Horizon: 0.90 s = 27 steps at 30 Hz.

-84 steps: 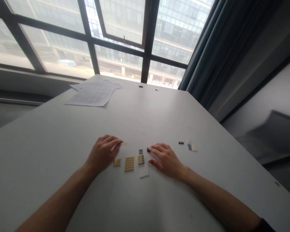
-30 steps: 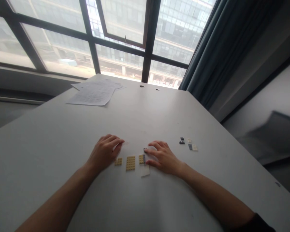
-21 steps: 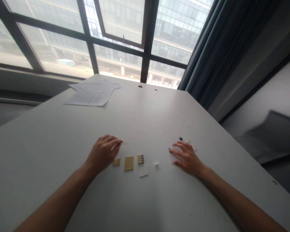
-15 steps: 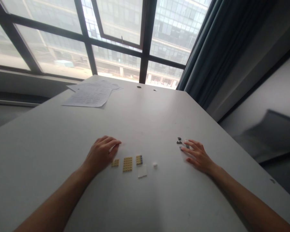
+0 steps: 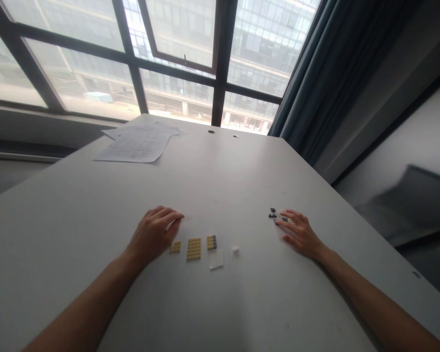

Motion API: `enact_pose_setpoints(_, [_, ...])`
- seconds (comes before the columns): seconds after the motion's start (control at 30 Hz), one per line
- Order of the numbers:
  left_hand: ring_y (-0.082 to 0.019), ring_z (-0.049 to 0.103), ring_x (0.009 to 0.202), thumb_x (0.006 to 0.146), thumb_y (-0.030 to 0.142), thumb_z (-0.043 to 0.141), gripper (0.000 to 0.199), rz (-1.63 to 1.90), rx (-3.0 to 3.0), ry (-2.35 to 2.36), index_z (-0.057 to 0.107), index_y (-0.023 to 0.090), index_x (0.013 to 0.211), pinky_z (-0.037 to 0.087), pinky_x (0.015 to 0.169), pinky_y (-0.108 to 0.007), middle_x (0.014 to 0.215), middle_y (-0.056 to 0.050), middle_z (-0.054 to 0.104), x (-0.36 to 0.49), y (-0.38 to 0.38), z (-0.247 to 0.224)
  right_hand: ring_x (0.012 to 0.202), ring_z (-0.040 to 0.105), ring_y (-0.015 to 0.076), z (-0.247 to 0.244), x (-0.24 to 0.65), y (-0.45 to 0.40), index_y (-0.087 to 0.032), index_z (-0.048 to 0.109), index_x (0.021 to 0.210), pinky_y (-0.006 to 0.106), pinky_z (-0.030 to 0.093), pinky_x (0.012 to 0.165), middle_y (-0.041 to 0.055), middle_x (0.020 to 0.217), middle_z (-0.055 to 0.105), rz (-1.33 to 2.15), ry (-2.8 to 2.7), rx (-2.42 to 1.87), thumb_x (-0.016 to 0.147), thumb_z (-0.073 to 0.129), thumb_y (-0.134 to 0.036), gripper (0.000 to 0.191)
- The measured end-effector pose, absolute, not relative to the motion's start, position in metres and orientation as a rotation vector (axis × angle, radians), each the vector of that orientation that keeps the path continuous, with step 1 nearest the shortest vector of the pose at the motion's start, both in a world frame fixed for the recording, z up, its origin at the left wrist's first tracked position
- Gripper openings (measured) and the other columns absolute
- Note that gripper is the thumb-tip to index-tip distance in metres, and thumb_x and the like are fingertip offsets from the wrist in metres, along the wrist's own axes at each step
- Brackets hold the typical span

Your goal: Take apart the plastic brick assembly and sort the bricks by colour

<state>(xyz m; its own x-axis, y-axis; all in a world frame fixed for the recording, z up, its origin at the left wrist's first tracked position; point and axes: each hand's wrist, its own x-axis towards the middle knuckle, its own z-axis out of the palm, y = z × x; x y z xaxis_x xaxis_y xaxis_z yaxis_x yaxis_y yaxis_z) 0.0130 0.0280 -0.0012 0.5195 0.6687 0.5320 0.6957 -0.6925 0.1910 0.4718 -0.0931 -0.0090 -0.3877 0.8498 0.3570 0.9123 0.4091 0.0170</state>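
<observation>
My left hand [image 5: 157, 227] rests on the table with its fingers loosely bent and a gap by the thumb; nothing shows in it. Right beside it lies a small tan building plate [image 5: 175, 247], partly hidden by the hand. A larger tan plate [image 5: 194, 249], a tan and grey-blue brick piece [image 5: 211, 242], a flat white plate [image 5: 216, 259] and a small white brick [image 5: 235, 250] lie to its right. With fingers spread, my right hand [image 5: 298, 235] is over several small bricks, some hidden under the fingers. Two dark bricks [image 5: 272, 215] show just left of its fingertips.
Printed paper sheets [image 5: 134, 146] lie at the far left of the white table [image 5: 220, 181]. Two small round fittings [image 5: 211, 132] sit near the back edge. Beyond are windows, and a dark curtain [image 5: 315, 93] hangs at the right.
The fingers of my right hand have shifted slightly among the small bricks. My left hand and the tan pieces stay where they were.
</observation>
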Motion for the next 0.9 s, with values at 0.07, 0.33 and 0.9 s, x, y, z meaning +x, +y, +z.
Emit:
enact_pose_setpoints(0.07, [-0.020, 0.060, 0.086, 0.089, 0.025, 0.046, 0.023, -0.919, -2.696, -1.211, 0.069, 0.019, 0.092, 0.043, 0.083, -0.034, 0.090, -0.005, 0.070, 0.013, 0.028, -0.001, 0.131, 0.037, 0.0299, -0.009, 0.473, -0.093, -0.025, 0.057, 0.126, 0.048, 0.032, 0.103, 0.0098, 0.136, 0.049, -0.291, -2.368, -1.521, 0.092, 0.040, -0.054, 0.048])
enact_pose_setpoints(0.33, [-0.020, 0.060, 0.086, 0.089, 0.026, 0.045, 0.025, -0.918, -2.702, -1.222, 0.069, 0.020, 0.091, 0.044, 0.083, -0.034, 0.089, -0.005, 0.071, 0.014, 0.028, 0.000, 0.122, 0.046, 0.0281, -0.007, 0.451, -0.097, -0.021, 0.056, 0.124, 0.047, 0.037, 0.100, 0.0132, 0.125, 0.055, -0.344, -2.190, -1.450, 0.092, 0.046, -0.047, 0.042])
enact_pose_setpoints(0.9, [-0.020, 0.060, 0.087, 0.088, 0.026, 0.045, 0.026, -0.914, -2.707, -1.270, 0.070, 0.020, 0.091, 0.044, 0.085, -0.035, 0.090, -0.005, 0.071, 0.015, 0.025, 0.003, 0.109, 0.052, 0.0266, 0.024, 0.251, -0.094, -0.020, 0.056, 0.120, 0.043, 0.038, 0.095, 0.0110, 0.114, 0.064, -0.018, -2.441, -1.342, 0.088, 0.048, -0.059, 0.051])
